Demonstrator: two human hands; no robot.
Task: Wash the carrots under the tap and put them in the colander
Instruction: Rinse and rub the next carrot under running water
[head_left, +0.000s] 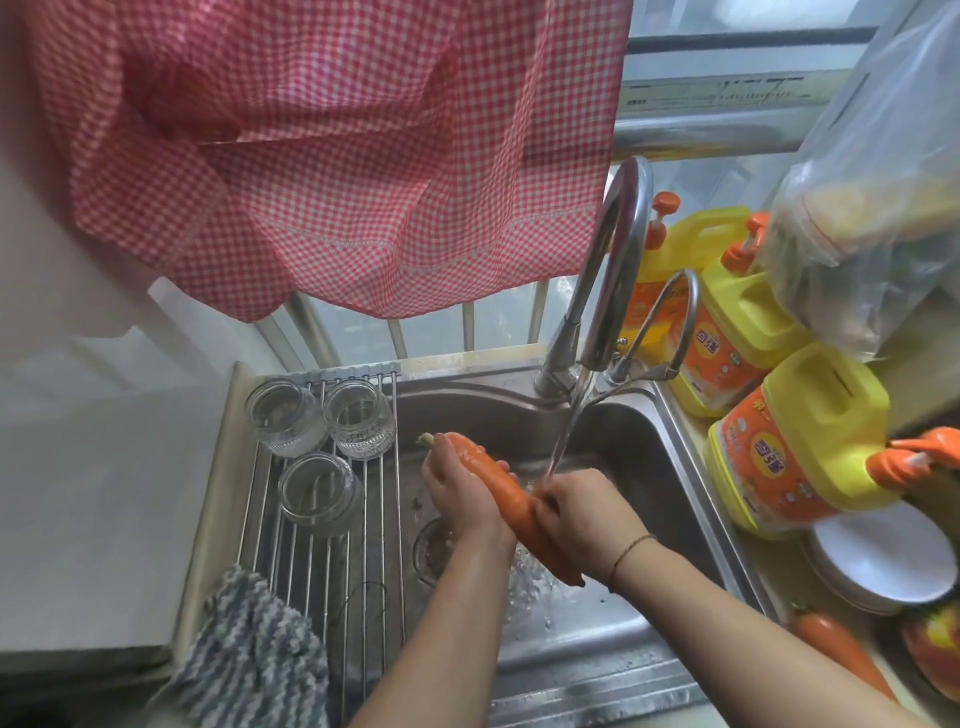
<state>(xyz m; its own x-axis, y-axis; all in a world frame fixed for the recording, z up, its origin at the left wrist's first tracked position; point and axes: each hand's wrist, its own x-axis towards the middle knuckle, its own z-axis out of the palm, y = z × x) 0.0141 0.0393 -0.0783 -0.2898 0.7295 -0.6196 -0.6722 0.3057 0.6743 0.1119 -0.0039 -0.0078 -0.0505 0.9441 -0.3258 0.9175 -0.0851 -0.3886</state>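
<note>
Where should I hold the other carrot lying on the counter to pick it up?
Grip the second carrot around its thick upper part, coming from above and the sink side. Its lower end runs out of view, and white plates crowd the stem end, so the middle is probably easiest.

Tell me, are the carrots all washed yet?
Not yet. The left hand and right hand both grip one carrot under the tap, with water running into the sink. Another carrot waits on the counter at right. No colander is in view, so nothing looks finished.
</note>
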